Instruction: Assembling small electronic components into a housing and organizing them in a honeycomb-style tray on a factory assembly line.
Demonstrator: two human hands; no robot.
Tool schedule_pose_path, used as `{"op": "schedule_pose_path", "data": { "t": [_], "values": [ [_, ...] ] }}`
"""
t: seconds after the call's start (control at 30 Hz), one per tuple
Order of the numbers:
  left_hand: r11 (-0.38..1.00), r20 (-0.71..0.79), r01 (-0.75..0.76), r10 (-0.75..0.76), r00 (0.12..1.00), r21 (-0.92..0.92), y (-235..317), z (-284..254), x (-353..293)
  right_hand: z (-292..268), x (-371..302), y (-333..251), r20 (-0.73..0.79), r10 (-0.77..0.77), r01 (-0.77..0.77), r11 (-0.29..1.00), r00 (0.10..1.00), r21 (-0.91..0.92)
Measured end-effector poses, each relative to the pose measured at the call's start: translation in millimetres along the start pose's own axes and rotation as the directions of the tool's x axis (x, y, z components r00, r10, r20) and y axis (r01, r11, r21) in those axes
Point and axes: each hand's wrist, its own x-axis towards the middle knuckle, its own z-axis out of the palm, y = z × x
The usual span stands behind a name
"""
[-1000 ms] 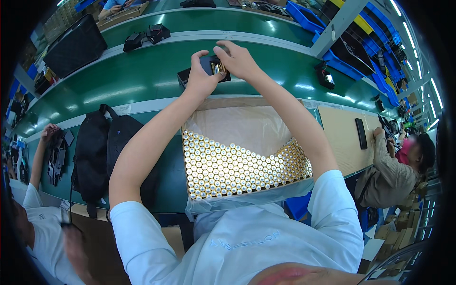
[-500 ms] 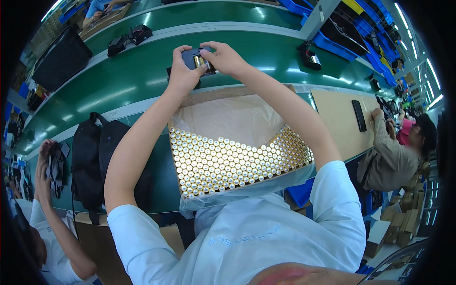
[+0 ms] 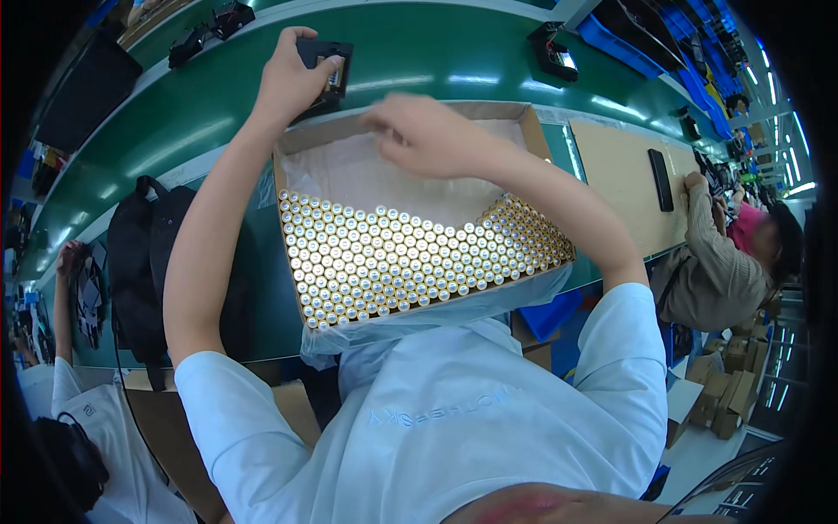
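Observation:
Far over the green bench, my left hand (image 3: 292, 77) is closed around a black device (image 3: 321, 49), its thumb on an open compartment where gold-coloured batteries show. My right hand (image 3: 428, 135) is away from the device, above the back part of an open cardboard box (image 3: 532, 131). Motion smears its fingers, and I cannot make out anything in them. Many gold batteries (image 3: 393, 253) stand on end, packed in rows in the near part of the box. Behind them, a pale liner (image 3: 336, 162) covers the bottom of the box.
Beside the box at left lies a black backpack (image 3: 166, 253); at right a tan board (image 3: 611, 179) carries a dark flat object (image 3: 661, 181). Further black devices (image 3: 552, 52) stand along the green bench (image 3: 436, 52). Co-workers sit on both sides.
My right hand has let go of the device and moved down toward me, over the box. My left hand keeps hold of the device, now further left and higher in view.

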Motion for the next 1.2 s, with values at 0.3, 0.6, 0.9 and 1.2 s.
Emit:
{"op": "schedule_pose_path", "data": {
  "t": [0.3, 0.6, 0.9, 1.2],
  "values": [
    [1.000, -0.029, 0.013, -0.013, 0.999, -0.002, -22, 3, 11, 3, -39, -25, 0.449, -0.087, 0.010, 0.985, 0.889, 0.171],
    [0.989, -0.015, 0.107, -0.106, 0.994, 0.101, -28, -4, 11, 4, -44, -26, 0.417, -0.112, 0.046, 0.985, 0.902, 0.166],
    [0.884, -0.089, 0.051, -0.011, 0.996, 0.464, -24, -2, 14, 4, -38, -17, 0.315, -0.186, 0.180, 0.982, 0.931, 0.048],
    [0.753, -0.027, -0.255, 0.341, 0.940, 0.607, 5, 35, 20, -90, -51, -19, 0.362, -0.251, 0.278, 0.960, 0.898, -0.023]
  ]
}}
